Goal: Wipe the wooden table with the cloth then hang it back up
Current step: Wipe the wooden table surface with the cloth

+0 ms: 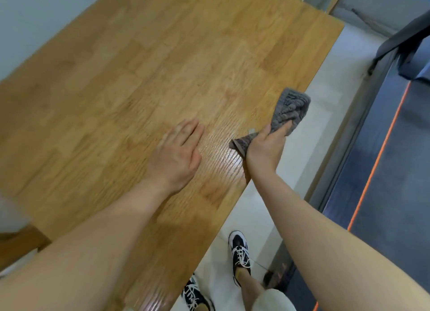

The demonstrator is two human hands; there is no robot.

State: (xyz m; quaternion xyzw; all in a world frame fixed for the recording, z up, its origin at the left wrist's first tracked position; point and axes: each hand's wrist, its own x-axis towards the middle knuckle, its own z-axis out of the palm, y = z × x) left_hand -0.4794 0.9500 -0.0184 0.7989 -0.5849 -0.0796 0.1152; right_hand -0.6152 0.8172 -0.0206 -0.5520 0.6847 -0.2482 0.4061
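Note:
The wooden table [139,66] fills most of the view, its right edge running diagonally from upper right to lower middle. My right hand [265,147] grips a grey ribbed cloth [290,108] at that right edge; one end of the cloth sticks up past the edge and a corner lies on the wood by my thumb. My left hand [179,157] lies flat on the tabletop with straight fingers, a little left of the cloth. A glossy patch of wood shines between the two hands.
White floor tiles [321,115] run along the table's right side, where my two feet in black-and-white sneakers [239,252] stand. Further right is a metal door track [344,152] and dark flooring with an orange stripe [377,157]. A wooden chair part [21,243] shows at lower left.

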